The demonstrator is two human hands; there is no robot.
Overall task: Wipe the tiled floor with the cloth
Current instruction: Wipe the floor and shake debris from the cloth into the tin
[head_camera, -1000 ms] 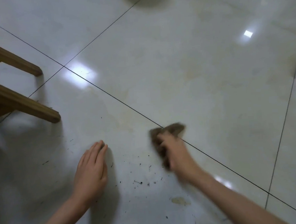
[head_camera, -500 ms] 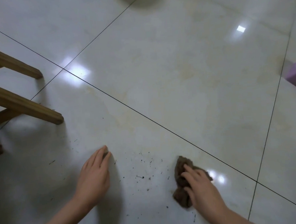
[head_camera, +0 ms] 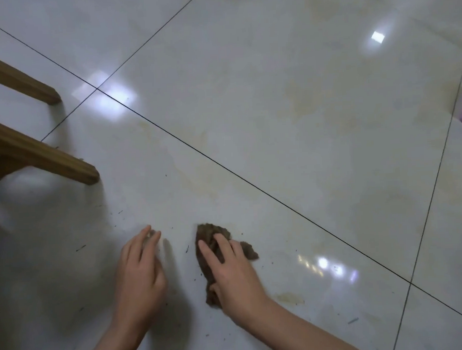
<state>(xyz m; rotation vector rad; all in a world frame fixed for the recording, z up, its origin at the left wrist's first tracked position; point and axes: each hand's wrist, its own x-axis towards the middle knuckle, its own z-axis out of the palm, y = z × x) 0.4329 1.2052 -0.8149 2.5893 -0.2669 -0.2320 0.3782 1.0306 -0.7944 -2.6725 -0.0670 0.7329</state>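
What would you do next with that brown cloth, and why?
Probably slide the cloth rightward and back toward the person. The right hand presses it flat on the tiled floor, and a yellowish smear lies unwiped just beside the wrist, with dark specks scattered around.

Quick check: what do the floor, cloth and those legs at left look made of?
Floor: probably glazed ceramic tile, glossy, mirroring lights. Cloth: soft fuzzy brown fabric, matte, crumpled. Legs: wood, tan with faint grain, dull finish.
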